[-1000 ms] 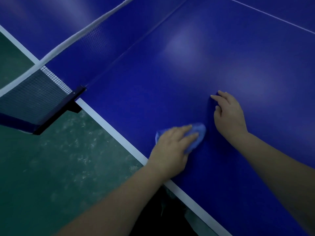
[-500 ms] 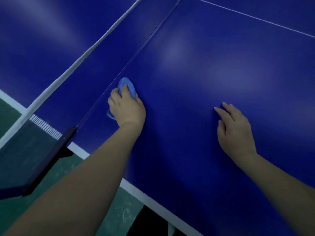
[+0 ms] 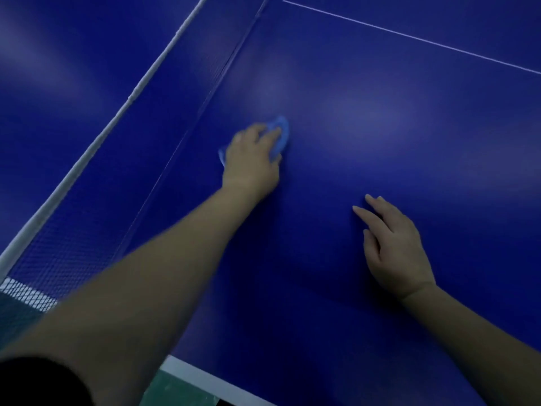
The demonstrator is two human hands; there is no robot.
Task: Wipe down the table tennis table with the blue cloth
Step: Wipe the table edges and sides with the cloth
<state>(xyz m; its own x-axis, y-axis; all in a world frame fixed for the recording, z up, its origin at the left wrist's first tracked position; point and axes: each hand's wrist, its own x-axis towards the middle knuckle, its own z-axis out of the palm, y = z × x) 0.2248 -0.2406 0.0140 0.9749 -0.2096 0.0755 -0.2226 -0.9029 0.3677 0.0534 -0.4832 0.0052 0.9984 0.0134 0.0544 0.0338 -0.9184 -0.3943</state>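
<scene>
The dark blue table tennis table (image 3: 380, 127) fills most of the view. My left hand (image 3: 251, 159) is stretched far out over it and presses the light blue cloth (image 3: 280, 133) onto the surface, a little right of the net's foot. The cloth is mostly hidden under the hand; only its far edge and a corner on the left show. My right hand (image 3: 395, 247) rests on the table nearer to me, fingers spread and fairly straight, holding nothing.
The net (image 3: 96, 183) with its white top band (image 3: 140, 86) runs diagonally across the left. A white line (image 3: 409, 36) crosses the far table. The table's white near edge (image 3: 199, 376) and green floor (image 3: 175, 394) show at the bottom.
My left hand has slid the cloth from the near edge towards the net, then further away along the net's foot. My right hand stays resting in about the same place.
</scene>
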